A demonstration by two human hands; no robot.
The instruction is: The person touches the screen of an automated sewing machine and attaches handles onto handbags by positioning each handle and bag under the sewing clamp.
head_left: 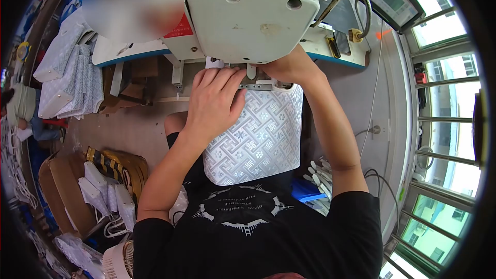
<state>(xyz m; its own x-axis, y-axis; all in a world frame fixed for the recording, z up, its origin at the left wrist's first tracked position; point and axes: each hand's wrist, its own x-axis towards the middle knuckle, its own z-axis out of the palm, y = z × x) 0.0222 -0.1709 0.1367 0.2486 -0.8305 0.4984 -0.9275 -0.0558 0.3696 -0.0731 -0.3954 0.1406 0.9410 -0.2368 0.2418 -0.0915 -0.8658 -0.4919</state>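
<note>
A silver-white bag-like piece with a woven geometric pattern hangs below the head of a white sewing machine, its upper edge at a metal plate. My left hand lies flat over the upper left of this piece, its fingers stretched towards the needle area and the thumb apart. On the other side, my right hand reaches in beside the machine head at the piece's upper right corner. The machine and its own wrist hide most of its fingers, so its grip does not show.
Stacked patterned pieces sit at the left of the machine table. On the floor at left, an open cardboard box stands by more white pieces. A screen is at upper right, near barred windows. A fan is at lower left.
</note>
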